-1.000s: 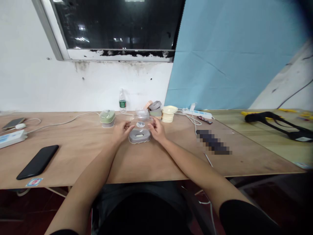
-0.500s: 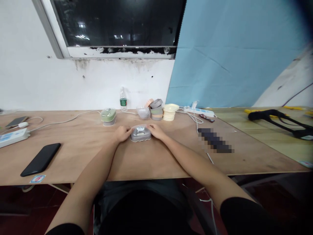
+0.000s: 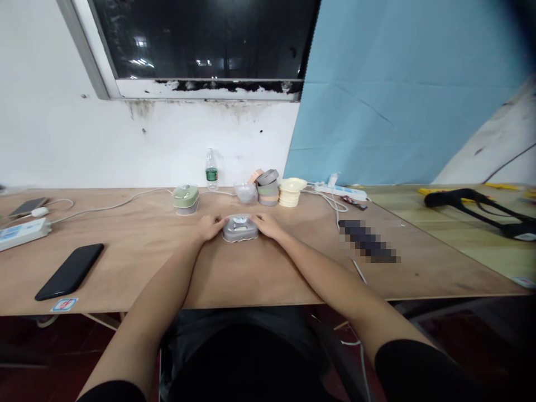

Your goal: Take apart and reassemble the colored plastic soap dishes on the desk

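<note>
Well, a white power strip (image 3: 23, 233) and a black phone (image 3: 69, 272) lie far to the left on the wooden table (image 3: 125, 268), and lots of bare wood is open between them and the hands. The arms reach in over the table's front edge. The left hand (image 3: 209, 228) and right hand (image 3: 267, 225) are close together, their fingers holding the two ends of a grey plastic soap box (image 3: 240, 228), which sits right between them. A clear plastic box (image 3: 245, 193) lies just behind it. Past the right hand there is more bare wood, then a blurry dark thing (image 3: 367, 241).
</note>
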Available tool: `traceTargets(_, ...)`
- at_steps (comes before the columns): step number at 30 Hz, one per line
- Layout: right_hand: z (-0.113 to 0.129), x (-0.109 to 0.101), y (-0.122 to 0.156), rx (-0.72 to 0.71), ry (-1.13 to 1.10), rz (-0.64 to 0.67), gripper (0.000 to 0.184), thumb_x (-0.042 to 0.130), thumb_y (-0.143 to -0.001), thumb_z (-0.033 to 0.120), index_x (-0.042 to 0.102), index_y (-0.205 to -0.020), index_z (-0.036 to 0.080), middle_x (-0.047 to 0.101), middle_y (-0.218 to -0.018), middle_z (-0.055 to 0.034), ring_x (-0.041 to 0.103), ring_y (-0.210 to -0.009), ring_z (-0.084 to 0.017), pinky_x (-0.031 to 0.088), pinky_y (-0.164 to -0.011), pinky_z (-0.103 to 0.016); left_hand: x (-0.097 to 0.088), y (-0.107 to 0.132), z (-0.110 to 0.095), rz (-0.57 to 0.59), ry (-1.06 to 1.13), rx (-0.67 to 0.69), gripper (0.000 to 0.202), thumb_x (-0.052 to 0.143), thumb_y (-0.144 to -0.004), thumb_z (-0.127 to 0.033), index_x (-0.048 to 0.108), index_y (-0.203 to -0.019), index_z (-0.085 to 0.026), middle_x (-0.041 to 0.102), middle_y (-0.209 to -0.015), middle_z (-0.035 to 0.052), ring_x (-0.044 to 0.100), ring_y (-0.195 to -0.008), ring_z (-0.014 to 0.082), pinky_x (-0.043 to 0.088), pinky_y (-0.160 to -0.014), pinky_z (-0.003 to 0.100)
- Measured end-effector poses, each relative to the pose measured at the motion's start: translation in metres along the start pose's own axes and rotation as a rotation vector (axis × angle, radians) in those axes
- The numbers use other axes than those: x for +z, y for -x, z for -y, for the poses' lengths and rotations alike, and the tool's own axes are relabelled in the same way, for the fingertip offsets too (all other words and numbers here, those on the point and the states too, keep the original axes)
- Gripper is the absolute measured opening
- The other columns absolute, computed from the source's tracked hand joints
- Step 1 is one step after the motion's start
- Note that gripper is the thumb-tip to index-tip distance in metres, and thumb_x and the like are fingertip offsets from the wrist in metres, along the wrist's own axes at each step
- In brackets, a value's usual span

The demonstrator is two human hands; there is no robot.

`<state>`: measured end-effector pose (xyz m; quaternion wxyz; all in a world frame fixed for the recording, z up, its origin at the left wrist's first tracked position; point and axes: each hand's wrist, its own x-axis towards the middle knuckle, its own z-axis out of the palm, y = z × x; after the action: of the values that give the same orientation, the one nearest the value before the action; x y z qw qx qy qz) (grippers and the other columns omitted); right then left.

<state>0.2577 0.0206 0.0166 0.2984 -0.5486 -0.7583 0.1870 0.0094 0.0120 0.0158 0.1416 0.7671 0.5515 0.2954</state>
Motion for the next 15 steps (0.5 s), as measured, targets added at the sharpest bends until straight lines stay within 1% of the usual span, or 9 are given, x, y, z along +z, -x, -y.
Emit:
traceTargets(3, 0.002, 0.0, 0.002, -0.009, -0.017, -0.008, 0.046, 0.043, -0.09, 0.053, 0.072, -0.086, 0.017, 0.072, -0.087, -0.0058, 0.063, -0.078, -0.018, 0.041, -0.065, -0.025, 0.002, -0.002, 0.003, 0.004, 0.03, -0.025, 0.043, 0.047, -0.084, -0.058, 0.065, -0.087, -0.019, 0.068, -0.076, 0.0031, 0.062, -0.071, 0.0192, 0.045, -0.064, 0.029)
traceTargets(5, 0.002, 0.001, 0.001, -0.031, -0.017, -0.012, 0.048, 0.042, -0.09, 0.055, 0.072, -0.085, 0.017, 0.071, -0.084, -0.0055, 0.062, -0.076, -0.018, 0.041, -0.064, -0.024, 0.002, -0.002, 0.004, 0.016, 0.027, -0.011, 0.04, 0.047, -0.084, -0.055, 0.066, -0.091, -0.02, 0.07, -0.082, 0.004, 0.063, -0.075, 0.02, 0.046, -0.068, 0.03)
traceTargets(7, 0.0, 0.001, -0.001, -0.049, 0.005, -0.013, 0.05, 0.04, -0.091, 0.055, 0.071, -0.08, 0.017, 0.07, -0.079, -0.0051, 0.061, -0.072, -0.017, 0.04, -0.063, -0.024, 0.002, -0.002, 0.004, 0.029, 0.021, 0.018, 0.041, 0.045, -0.086, -0.053, 0.068, -0.094, -0.02, 0.07, -0.085, 0.0043, 0.063, -0.078, 0.0205, 0.047, -0.072, 0.031)
traceTargets(10, -0.004, 0.002, -0.005, -0.07, 0.04, -0.018, 0.053, 0.037, -0.092, 0.054, 0.068, -0.071, 0.016, 0.067, -0.072, -0.0047, 0.058, -0.067, -0.017, 0.039, -0.06, -0.024, 0.001, 0.0, 0.002, 0.004, 0.038, 0.031, 0.046, 0.045, -0.087, -0.053, 0.065, -0.112, -0.02, 0.07, -0.089, 0.0048, 0.064, -0.081, 0.0208, 0.048, -0.075, 0.032)
traceTargets(11, -0.005, 0.003, -0.007, -0.071, 0.037, -0.019, 0.053, 0.036, -0.092, 0.054, 0.067, -0.069, 0.016, 0.067, -0.071, -0.0046, 0.058, -0.066, -0.017, 0.039, -0.06, -0.024, 0.001, 0.0, 0.0, -0.005, 0.049, 0.048, 0.048, 0.045, -0.087, -0.052, 0.063, -0.118, -0.02, 0.07, -0.093, 0.0053, 0.064, -0.083, 0.0208, 0.049, -0.077, 0.032)
traceTargets(13, -0.008, 0.003, -0.01, -0.057, 0.003, -0.021, 0.053, 0.037, -0.091, 0.054, 0.067, -0.068, 0.016, 0.066, -0.07, -0.0045, 0.059, -0.067, -0.017, 0.04, -0.061, -0.024, 0.0, 0.002, -0.004, 0.004, 0.071, 0.113, 0.05, 0.044, -0.088, -0.053, 0.061, -0.122, -0.021, 0.069, -0.106, 0.0061, 0.064, -0.088, 0.0207, 0.049, -0.081, 0.032)
traceTargets(15, -0.011, 0.002, -0.012, -0.027, -0.042, -0.027, 0.051, 0.039, -0.091, 0.053, 0.068, -0.07, 0.016, 0.067, -0.07, -0.0045, 0.06, -0.069, -0.018, 0.042, -0.063, -0.025, 0.0, 0.004, -0.009, 0.059, 0.09, 0.165, 0.052, 0.045, -0.087, -0.056, 0.061, -0.123, -0.022, 0.065, -0.118, 0.0062, 0.064, -0.09, 0.0208, 0.049, -0.083, 0.031)
